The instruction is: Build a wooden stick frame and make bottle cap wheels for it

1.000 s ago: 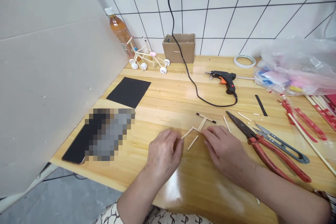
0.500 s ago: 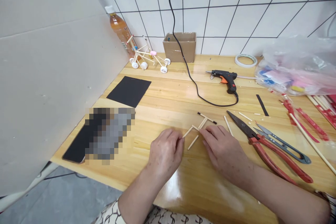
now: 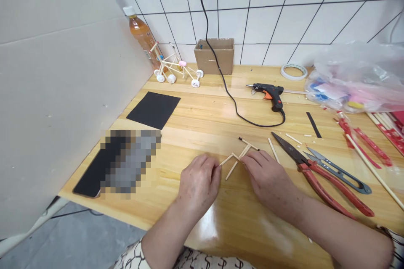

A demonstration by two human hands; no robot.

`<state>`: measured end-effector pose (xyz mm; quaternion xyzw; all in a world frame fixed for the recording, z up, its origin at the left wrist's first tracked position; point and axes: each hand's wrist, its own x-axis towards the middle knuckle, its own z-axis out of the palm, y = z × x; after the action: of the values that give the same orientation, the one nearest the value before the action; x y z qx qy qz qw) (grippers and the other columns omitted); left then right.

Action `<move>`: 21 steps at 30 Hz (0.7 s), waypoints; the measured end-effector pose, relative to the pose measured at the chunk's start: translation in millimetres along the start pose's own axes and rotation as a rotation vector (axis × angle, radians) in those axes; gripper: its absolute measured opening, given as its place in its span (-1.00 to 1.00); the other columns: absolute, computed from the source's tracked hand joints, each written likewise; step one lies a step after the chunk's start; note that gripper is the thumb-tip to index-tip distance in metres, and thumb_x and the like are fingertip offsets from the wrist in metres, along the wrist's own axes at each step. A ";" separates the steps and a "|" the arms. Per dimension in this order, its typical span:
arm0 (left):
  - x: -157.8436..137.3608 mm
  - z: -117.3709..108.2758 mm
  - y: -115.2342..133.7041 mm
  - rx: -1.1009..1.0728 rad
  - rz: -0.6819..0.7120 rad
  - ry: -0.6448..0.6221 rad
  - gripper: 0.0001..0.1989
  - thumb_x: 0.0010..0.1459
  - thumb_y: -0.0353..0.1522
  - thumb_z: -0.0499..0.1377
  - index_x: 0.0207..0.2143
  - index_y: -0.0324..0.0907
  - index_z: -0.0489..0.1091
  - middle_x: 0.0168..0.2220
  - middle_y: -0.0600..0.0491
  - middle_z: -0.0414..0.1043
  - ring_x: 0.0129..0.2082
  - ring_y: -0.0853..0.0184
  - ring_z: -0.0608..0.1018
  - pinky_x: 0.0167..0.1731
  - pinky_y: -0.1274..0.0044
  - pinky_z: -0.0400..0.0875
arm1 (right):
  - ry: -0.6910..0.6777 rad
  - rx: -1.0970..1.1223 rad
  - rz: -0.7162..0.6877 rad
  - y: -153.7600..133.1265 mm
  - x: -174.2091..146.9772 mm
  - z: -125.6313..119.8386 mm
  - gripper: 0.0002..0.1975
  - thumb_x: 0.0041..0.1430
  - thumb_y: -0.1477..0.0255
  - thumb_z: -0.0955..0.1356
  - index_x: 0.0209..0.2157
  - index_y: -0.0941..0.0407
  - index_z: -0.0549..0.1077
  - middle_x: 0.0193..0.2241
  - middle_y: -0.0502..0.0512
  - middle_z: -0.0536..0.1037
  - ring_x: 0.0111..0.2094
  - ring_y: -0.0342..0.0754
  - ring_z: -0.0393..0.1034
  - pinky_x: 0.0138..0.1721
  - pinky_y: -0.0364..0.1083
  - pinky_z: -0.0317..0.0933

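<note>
Left of the red-handled pliers (image 3: 304,165), our left hand (image 3: 199,180) and right hand (image 3: 269,175) tightly pinch two wooden sticks (image 3: 226,159), seemingly aligning ends, so the next move needs steadiness.

2 hands (image 3: 199,180) (image 3: 267,172) — plus glue gun (image 3: 270,91), pliers (image 3: 304,166), tape roll (image 3: 294,77), carton (image 3: 226,61), btl. (image 3: 139,28) (1 ea.).

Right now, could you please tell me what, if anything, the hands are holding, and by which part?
The left hand pinches one thin pale stick near its left end; the right hand pinches a second stick near its right end.
</note>
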<state>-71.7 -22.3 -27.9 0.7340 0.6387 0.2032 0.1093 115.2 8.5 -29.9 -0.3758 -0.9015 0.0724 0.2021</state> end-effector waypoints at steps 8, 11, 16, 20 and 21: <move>-0.3 -0.2 0.8 0.011 -0.002 -0.008 -0.84 0.16 -0.40 0.02 -0.45 -0.16 0.34 -0.46 0.07 0.39 -0.39 0.33 0.45 -0.45 0.56 0.28 | -0.009 0.012 0.000 2.3 2.2 0.6 -0.77 0.12 0.71 0.15 -0.35 0.22 0.37 -0.39 0.22 0.43 -0.29 0.03 0.26 -0.25 -0.01 0.22; 0.2 -0.1 0.7 0.010 0.007 -0.002 -0.84 0.16 -0.40 0.01 -0.45 -0.15 0.34 -0.45 0.07 0.39 -0.39 0.34 0.45 -0.45 0.56 0.28 | -0.006 0.018 0.013 1.6 3.3 0.8 -0.77 0.14 0.70 0.14 -0.33 0.21 0.35 -0.41 0.19 0.42 -0.33 0.01 0.25 -0.27 -0.02 0.21; 0.6 -0.7 1.6 0.016 0.005 0.007 -0.84 0.16 -0.40 0.03 -0.46 -0.15 0.34 -0.46 0.08 0.39 -0.40 0.34 0.45 -0.47 0.56 0.27 | 0.007 0.044 0.041 1.2 3.8 2.8 -0.80 0.15 0.68 0.15 -0.34 0.18 0.33 -0.43 0.16 0.41 -0.36 0.00 0.25 -0.30 -0.04 0.20; 0.8 -0.6 1.8 0.015 0.004 0.006 -0.84 0.16 -0.40 0.02 -0.45 -0.15 0.35 -0.45 0.07 0.39 -0.39 0.34 0.45 -0.47 0.56 0.27 | 0.015 0.072 0.042 1.6 4.4 3.3 -0.78 0.14 0.68 0.15 -0.25 0.20 0.32 -0.35 0.19 0.43 -0.29 0.02 0.25 -0.24 -0.02 0.21; 0.8 -0.4 1.6 0.018 0.001 0.004 -0.84 0.16 -0.40 0.02 -0.45 -0.15 0.35 -0.45 0.07 0.39 -0.39 0.34 0.45 -0.47 0.56 0.27 | 0.017 0.080 0.038 1.6 4.8 3.0 -0.77 0.14 0.68 0.16 -0.22 0.21 0.32 -0.32 0.20 0.43 -0.26 0.03 0.25 -0.22 -0.01 0.21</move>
<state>-70.4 -21.8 -26.8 0.7349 0.6403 0.1992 0.1014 112.0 13.0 -31.6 -0.3852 -0.8888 0.1090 0.2231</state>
